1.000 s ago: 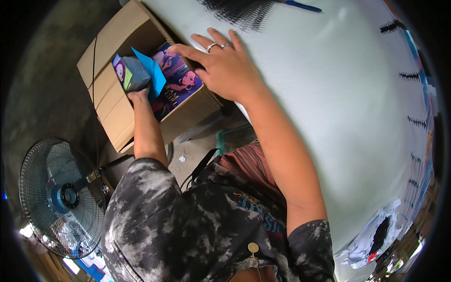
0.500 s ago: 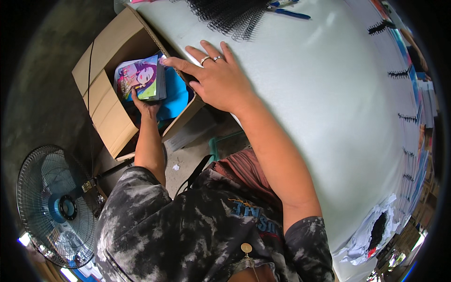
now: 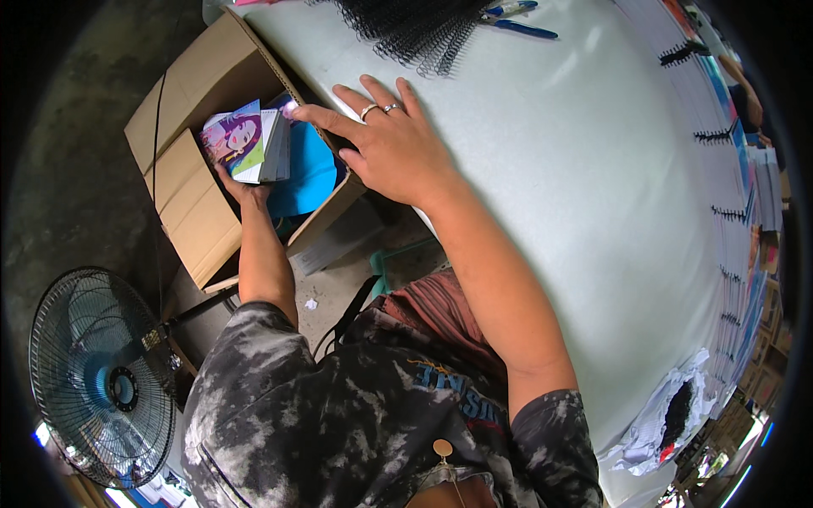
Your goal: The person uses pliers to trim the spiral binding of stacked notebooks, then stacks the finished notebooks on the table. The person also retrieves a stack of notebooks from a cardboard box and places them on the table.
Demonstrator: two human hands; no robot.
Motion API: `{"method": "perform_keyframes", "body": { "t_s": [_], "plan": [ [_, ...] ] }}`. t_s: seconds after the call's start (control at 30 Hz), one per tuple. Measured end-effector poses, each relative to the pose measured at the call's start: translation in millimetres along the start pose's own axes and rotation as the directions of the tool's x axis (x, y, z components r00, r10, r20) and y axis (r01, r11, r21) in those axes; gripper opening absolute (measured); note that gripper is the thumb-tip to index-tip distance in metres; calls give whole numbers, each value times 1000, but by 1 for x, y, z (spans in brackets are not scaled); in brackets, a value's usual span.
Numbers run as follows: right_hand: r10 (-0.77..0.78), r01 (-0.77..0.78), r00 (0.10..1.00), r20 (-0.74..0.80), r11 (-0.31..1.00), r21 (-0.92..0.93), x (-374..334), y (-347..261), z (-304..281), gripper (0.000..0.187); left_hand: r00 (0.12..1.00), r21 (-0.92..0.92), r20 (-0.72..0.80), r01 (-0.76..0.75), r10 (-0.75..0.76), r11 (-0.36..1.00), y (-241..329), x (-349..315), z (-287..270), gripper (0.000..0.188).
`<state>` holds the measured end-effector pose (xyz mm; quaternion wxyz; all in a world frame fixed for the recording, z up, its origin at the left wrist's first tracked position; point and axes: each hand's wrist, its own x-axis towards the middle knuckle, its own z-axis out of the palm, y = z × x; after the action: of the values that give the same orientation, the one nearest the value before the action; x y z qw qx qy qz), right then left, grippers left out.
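Note:
Inside the open cardboard box (image 3: 188, 196) at the left, my left hand (image 3: 244, 191) is closed round the lower end of a small stack of notebooks (image 3: 235, 146). Their top cover carries a colourful drawn portrait, and the white pages are fanned apart on the right side. Part of that hand is hidden beneath the stack. A bright blue sheet (image 3: 312, 173) lies beside it in the box. My right hand (image 3: 391, 146), with two rings, rests with spread fingers at the white table's (image 3: 542, 169) left edge. Its index finger reaches the box rim.
Black spiral coils (image 3: 415, 30) lie at the table's far edge, near blue-handled pliers (image 3: 523, 30). Stacks of spiral-bound books (image 3: 677, 102) line the right side. Crumpled white plastic (image 3: 631, 449) sits near right. A fan (image 3: 102, 381) stands at lower left, and a cord crosses the box.
The notebook stack has tilted and shifted slightly left in my left hand, its pages now spread further apart. My right hand has stayed in place.

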<state>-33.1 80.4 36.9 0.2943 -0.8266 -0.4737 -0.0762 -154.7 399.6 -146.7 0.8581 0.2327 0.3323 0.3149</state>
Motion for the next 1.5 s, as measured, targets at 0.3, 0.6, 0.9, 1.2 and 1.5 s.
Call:
{"method": "perform_keyframes", "body": {
  "t_s": [0.3, 0.6, 0.9, 1.2, 1.5],
  "plan": [
    [11, -10, 999, 37, 999, -35, 2, 0, -2, 66, 995, -3, -48, 86, -86, 996, 3, 5, -9, 66],
    [-1, 7, 995, 95, 998, -58, 5, 4, -2, 66, 998, -43, 59, 29, -27, 999, -1, -44, 34, 79],
    [-12, 18, 994, 110, 999, -49, 1, 11, -3, 68, 923, -220, 322, -143, 210, 965, 44, -113, 78, 95],
    [61, -102, 981, 185, 970, 222, 1, 31, -6, 73, 817, -152, 432, -352, 382, 924, 64, -207, 145, 82],
    [238, 34, 971, 29, -256, 966, -118, 35, -121, 90, 641, 215, 732, 106, -232, 971, -53, -237, 221, 65]
  ]
}}
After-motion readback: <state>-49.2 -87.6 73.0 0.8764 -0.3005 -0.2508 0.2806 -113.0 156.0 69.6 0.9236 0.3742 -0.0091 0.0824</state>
